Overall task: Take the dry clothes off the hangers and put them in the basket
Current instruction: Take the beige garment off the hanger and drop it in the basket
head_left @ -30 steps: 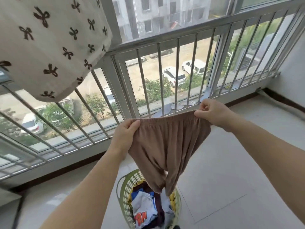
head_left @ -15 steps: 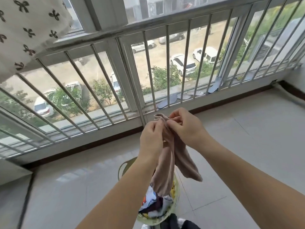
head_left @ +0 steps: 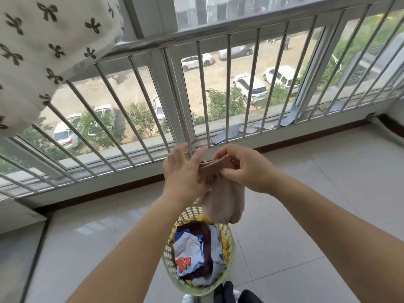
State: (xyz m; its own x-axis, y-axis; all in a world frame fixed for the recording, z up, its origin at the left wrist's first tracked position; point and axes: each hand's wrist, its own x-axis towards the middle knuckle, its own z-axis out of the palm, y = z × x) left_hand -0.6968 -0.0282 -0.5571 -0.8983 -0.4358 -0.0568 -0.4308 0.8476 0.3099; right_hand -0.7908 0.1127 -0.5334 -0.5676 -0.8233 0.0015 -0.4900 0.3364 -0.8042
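Note:
Folded brown shorts (head_left: 223,200) hang above the pale green laundry basket (head_left: 192,213), which holds several clothes. My right hand (head_left: 244,167) pinches the gathered waistband at its top. My left hand (head_left: 183,171) lies against the left side of the waistband with its fingers stretched out straight. A white garment with dark bow prints (head_left: 43,51) still hangs at the upper left; its hanger is out of sight.
A metal window railing (head_left: 218,84) runs across in front of me, with grey insoles on its sill (head_left: 225,135). Pale floor tiles (head_left: 306,215) spread around the basket. A low ledge (head_left: 17,217) sits at the left. Dark items lie at the bottom edge.
The shorts were held spread wide by both hands, then folded together. My left hand has since opened its fingers, and the right hand holds the bunched waistband over the basket.

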